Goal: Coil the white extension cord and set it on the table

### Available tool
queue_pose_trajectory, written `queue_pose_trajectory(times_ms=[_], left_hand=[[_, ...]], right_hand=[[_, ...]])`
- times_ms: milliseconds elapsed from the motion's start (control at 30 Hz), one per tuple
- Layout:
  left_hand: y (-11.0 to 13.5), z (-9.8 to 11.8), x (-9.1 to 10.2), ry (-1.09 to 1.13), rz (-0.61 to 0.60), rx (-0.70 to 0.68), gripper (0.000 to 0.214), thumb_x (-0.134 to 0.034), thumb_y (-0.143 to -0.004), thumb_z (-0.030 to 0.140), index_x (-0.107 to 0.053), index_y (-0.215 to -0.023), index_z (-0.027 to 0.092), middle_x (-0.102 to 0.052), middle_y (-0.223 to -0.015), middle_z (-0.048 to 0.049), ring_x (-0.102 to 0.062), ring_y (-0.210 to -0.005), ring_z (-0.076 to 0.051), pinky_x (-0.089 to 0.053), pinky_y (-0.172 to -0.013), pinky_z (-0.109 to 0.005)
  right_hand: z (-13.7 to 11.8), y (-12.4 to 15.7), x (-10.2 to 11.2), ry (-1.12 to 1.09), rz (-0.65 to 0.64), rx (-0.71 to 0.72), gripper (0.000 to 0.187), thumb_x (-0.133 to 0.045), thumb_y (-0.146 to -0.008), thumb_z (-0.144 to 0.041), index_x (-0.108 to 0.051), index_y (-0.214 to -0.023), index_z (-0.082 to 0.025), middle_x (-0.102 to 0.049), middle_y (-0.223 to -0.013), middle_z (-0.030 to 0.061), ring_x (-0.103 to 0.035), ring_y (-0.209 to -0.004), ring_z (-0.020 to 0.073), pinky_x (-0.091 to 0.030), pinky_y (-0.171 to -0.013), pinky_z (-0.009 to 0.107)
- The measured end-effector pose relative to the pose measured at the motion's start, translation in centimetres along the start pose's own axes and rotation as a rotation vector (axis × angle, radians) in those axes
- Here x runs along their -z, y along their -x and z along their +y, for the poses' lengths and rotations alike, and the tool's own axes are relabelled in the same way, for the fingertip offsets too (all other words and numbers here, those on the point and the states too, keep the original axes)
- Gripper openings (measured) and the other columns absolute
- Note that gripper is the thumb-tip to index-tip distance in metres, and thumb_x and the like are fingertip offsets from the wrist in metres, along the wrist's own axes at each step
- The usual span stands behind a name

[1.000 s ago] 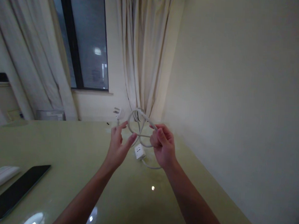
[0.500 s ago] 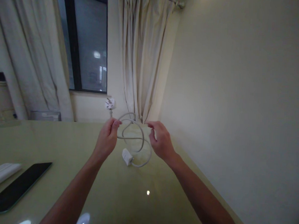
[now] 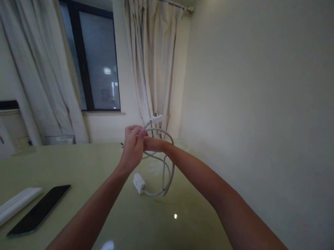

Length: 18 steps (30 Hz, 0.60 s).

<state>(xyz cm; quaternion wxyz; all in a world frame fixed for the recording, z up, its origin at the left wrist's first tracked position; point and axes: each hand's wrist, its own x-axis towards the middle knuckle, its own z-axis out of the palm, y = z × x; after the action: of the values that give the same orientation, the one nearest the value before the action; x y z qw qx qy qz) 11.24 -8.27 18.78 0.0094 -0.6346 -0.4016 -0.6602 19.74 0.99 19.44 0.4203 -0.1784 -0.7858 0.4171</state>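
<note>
My left hand (image 3: pixel 133 145) is closed around a white power cord (image 3: pixel 172 169), just above the table. The cord hangs in several loose loops to the right of the hand. Its white plug (image 3: pixel 156 119) sticks up beyond my hands, pins upward. At the cord's other end a small white block (image 3: pixel 139 183), apparently a socket end, rests on or just above the table. My right hand (image 3: pixel 153 144) reaches across to meet the left, its wrist overlapping the loops. The right fingers are mostly hidden behind my left hand, so their grip does not show.
The glossy pale green table (image 3: pixel 92 195) reflects lamps. At left lie a black flat tablet-like slab (image 3: pixel 40 209) and a long white object (image 3: pixel 12 208). A bare wall (image 3: pixel 253 106) bounds the right side. Curtains (image 3: pixel 161 58) and a window (image 3: pixel 99 63) stand behind.
My right hand has moved left, from apart beside the loops to touching my left hand. The plug has shifted from left of the loops to the right, and the view has turned slightly.
</note>
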Motion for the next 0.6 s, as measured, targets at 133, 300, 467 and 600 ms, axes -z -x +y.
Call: queue_pose_trajectory(times_ms=[133, 300, 467, 600], left_hand=[[-0.4, -1.9, 1.4, -0.038, -0.003, 0.054, 0.034, -0.049, -0.105, 0.043, -0.066, -0.084, 0.022, -0.056, -0.104, -0.0098, -0.058, -0.109, -0.028, -0.05, -0.102, -0.044], [-0.6, -3.7, 3.1, -0.081, -0.011, 0.151, 0.035, -0.051, -0.1, 0.047, -0.064, -0.079, 0.022, -0.06, -0.091, -0.0074, -0.064, -0.087, -0.025, -0.053, -0.079, -0.037], [-0.3, -5.8, 4.4, -0.104, 0.006, 0.371, 0.037, -0.054, -0.096, 0.053, -0.066, -0.081, 0.021, -0.055, -0.065, 0.0001, -0.052, -0.055, -0.017, -0.038, -0.054, -0.029], [-0.1, -6.7, 5.4, -0.177, 0.166, 0.374, 0.039, -0.054, -0.094, 0.055, -0.069, -0.082, 0.02, -0.055, -0.064, 0.0001, -0.049, -0.056, -0.017, -0.034, -0.053, -0.029]], right_hand=[[1.1, 0.7, -0.5, 0.111, -0.227, -0.057, 0.044, -0.055, -0.104, -0.038, -0.057, -0.064, -0.019, -0.051, -0.055, -0.0035, -0.044, -0.053, 0.0131, -0.038, -0.054, 0.026], [0.9, 1.6, 1.1, 0.447, -0.144, -0.02, 0.051, -0.039, -0.112, -0.04, -0.066, -0.075, -0.017, -0.063, -0.075, 0.0017, -0.055, -0.075, 0.0158, -0.038, -0.074, 0.027], [-0.3, 3.6, 2.1, 0.739, 0.016, 0.063, 0.041, -0.049, -0.109, -0.046, -0.069, -0.084, -0.019, -0.065, -0.081, 0.0019, -0.056, -0.077, 0.0168, -0.032, -0.071, 0.028], [-1.1, 6.2, 0.9, 0.615, -0.221, 0.132, 0.038, -0.05, -0.109, -0.035, -0.062, -0.076, -0.018, -0.06, -0.07, -0.0006, -0.052, -0.067, 0.014, -0.033, -0.07, 0.027]])
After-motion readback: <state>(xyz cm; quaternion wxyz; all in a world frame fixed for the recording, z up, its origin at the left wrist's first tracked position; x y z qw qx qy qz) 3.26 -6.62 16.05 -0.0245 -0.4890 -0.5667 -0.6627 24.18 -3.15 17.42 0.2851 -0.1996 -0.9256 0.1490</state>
